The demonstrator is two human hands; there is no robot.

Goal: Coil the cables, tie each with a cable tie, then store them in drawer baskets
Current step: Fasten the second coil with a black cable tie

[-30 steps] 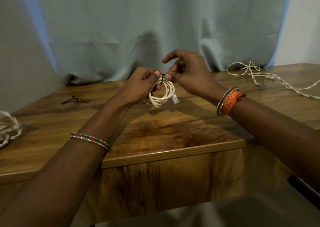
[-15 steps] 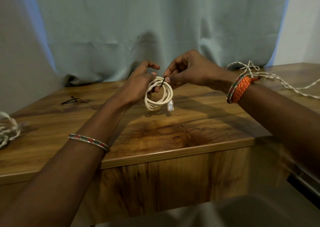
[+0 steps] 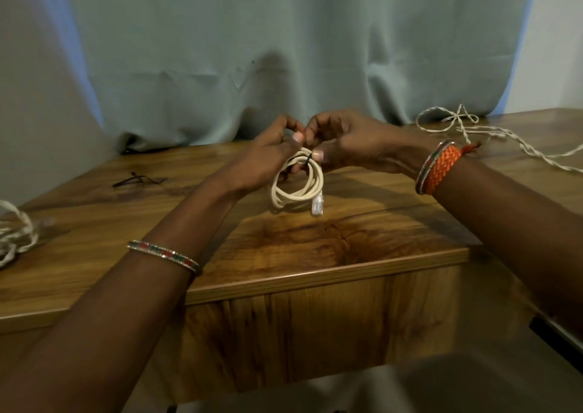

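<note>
Coiled cream cable (image 3: 296,185), held in the air just above the wooden table (image 3: 315,248), clear plug (image 3: 317,206) hanging at the lower right of the coil. Black cable tie (image 3: 304,159) wrapped across the top of the coil, right between the two hands. Left hand (image 3: 268,154), fingers curled round the left side of the coil, thumb tip pressed near the tie. Right hand (image 3: 350,141), thumb and curled fingers pinching at the tie from the right; probably gripping its tail, though too small and dark to tell for sure. Beaded bangle (image 3: 164,253) on the left forearm, orange braided band (image 3: 440,168) on the right wrist. Spare black ties (image 3: 138,179) lying on the table well to the left. Twisted white cord (image 3: 467,131) at the far right of the table, another pale bundle (image 3: 14,232) at the left edge. Grey-green curtain (image 3: 284,49) hanging behind.
</note>
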